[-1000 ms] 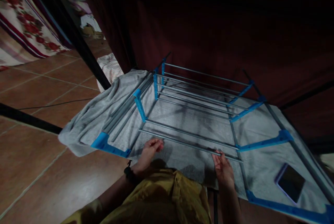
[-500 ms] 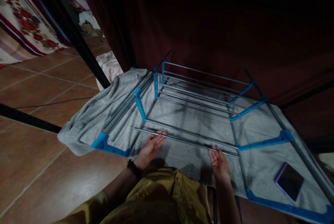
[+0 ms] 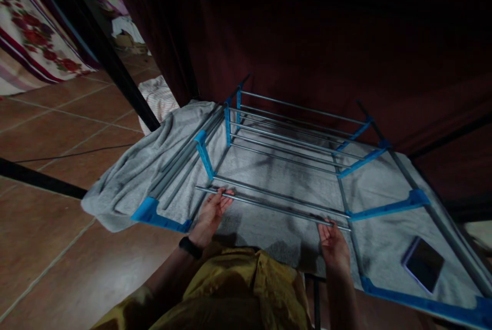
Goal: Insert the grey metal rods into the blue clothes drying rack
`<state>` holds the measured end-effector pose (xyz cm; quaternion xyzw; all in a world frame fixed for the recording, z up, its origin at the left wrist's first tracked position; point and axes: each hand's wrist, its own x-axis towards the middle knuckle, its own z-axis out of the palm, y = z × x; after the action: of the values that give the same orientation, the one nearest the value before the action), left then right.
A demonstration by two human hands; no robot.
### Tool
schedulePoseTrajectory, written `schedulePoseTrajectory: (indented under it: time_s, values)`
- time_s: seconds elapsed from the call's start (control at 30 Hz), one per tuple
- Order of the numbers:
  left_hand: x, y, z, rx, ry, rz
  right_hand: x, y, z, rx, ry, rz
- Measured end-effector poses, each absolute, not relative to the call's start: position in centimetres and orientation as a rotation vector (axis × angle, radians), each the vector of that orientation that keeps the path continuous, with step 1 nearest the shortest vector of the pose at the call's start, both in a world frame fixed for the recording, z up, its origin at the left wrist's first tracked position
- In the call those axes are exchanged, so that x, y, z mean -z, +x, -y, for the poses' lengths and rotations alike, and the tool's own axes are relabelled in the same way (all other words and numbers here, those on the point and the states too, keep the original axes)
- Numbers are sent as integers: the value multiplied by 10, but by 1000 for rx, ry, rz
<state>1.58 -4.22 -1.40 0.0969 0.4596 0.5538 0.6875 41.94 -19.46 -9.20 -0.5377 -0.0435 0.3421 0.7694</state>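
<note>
A thin metal rod (image 3: 269, 207) lies across both of my hands, just in front of a similar rod fitted in the rack. Near its left end my left hand (image 3: 214, 212) grips it between thumb and fingers. My right hand (image 3: 333, 240) grips it close to the right end. The rack frame (image 3: 384, 208) has blue plastic brackets joined by grey tubes, with several metal rods spanning its far part. On the left side a blue bracket (image 3: 204, 155) stands tilted beside the hand. Another blue bracket (image 3: 159, 217) lies at the near left corner.
The rack rests on a grey blanket (image 3: 265, 240). A phone (image 3: 423, 264) lies on it at the right, inside the frame. Dark red fabric (image 3: 292, 53) hangs behind. Black metal poles (image 3: 115, 74) stand at the left, above a tiled floor (image 3: 49, 258).
My hands have spread apart along the rod, the left one sliding left and the right one sliding right. The rod stays in about the same place by the rack.
</note>
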Motion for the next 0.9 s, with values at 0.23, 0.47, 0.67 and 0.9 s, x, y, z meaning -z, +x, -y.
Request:
schedulePoseTrajectory:
  time_s: [0.23,0.47,0.67,0.9]
  values:
    - [5,14,38,-1289,203,-1096,89,425,194,-734,-1198,-94]
    - [10,15,36,-1288,197,-1137,82,410,189,-689,-1235,-100]
    - [11,24,37,-1236,219,-1107,69,399,185,-682,-1203,-158]
    - [13,39,49,-1141,238,-1103,53,392,179,-701,-1174,-220]
